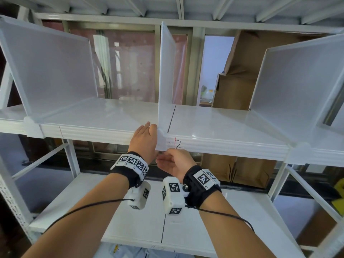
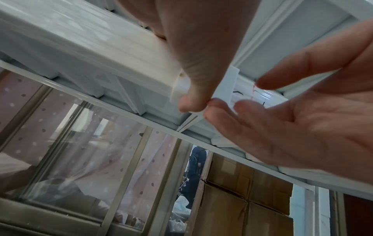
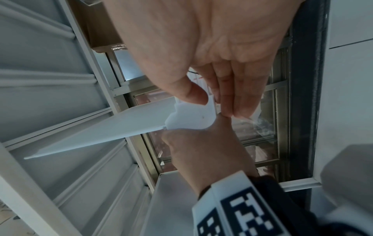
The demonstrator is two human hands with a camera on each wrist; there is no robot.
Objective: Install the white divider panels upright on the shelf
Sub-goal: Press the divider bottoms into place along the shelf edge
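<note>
- We see the middle divider panel standing upright on the shelf, edge-on to us, its front clip hooked over the shelf's front lip just left of a red pen mark.
- Our left hand lies against the left side of that clip, fingers reaching over the lip onto the shelf top, thumb pressed to the clip's lower end.
- Our right hand comes up from below; its fingertips touch the clip's bottom edge, fingers fairly straight and close together.
- Two more panels already stand upright: a left panel and a right panel, each well apart from the middle one.
- Cardboard boxes stand behind the shelf.
</note>
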